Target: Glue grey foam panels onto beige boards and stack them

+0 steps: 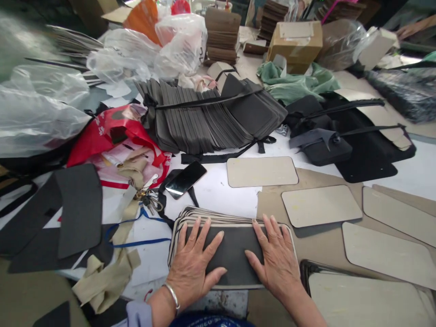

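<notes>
Both palms lie flat on a stack of rounded rectangular panels (235, 245) at the table's near edge. The top panel is dark grey with a beige border, and the edges of the lower ones fan out at the back left. My left hand (194, 259), with a silver bangle at the wrist, rests on the panel's left part, fingers spread. On the right part my right hand (274, 256) presses with its fingers apart. Neither hand grips anything. Just beyond the stack lies a single beige panel (262, 171).
Beige panels (322, 206) are spread to the right. Behind stands a tied bundle of grey panels (204, 116). A phone (186, 179), keys (148, 200), a red bag (109, 131) and fabric strips (105, 279) lie left. A cardboard box (294, 43) is at the back.
</notes>
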Available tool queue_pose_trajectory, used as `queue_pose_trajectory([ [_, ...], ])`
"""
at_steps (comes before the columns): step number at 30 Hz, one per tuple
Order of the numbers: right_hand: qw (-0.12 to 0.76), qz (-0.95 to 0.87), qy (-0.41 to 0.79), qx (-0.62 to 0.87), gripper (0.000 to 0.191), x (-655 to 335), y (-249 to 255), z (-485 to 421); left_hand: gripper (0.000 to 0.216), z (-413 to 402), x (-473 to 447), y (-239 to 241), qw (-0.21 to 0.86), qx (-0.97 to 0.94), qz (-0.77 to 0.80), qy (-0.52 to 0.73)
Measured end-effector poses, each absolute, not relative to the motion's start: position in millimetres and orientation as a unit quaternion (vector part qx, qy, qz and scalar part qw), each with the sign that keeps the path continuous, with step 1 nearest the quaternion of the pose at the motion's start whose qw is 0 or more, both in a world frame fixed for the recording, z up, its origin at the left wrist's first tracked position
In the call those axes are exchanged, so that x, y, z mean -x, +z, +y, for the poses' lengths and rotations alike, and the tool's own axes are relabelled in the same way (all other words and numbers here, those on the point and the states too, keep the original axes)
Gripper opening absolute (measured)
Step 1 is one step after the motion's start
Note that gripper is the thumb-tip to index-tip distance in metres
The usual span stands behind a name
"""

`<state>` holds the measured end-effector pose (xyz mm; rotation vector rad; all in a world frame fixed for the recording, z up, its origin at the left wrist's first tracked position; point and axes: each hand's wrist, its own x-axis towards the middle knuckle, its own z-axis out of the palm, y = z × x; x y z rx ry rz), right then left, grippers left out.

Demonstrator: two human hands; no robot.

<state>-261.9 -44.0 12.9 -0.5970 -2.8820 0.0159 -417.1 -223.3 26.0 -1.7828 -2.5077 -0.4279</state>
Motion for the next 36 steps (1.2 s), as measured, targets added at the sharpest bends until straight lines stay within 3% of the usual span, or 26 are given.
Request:
queue_pose_trajectory([
  [14,0.105,-0.973,0.034,0.203,0.062,264,14,-44,0.074,-221,420,23,0.008,0.583,-0.802,-0.131],
  [21,0.166,-0.945,0.085,0.267,0.056,245,16,-20,0.096,-237,414,34,0.033,0.61,-0.783,-0.115],
  [29,0.209,-0.91,0.14,0.328,0.044,223,5,1,0.077,-255,411,30,0.044,0.609,-0.78,-0.137],
  [36,0.229,-0.917,0.074,0.317,0.048,222,7,-21,0.078,-267,409,26,0.048,0.608,-0.783,-0.123],
])
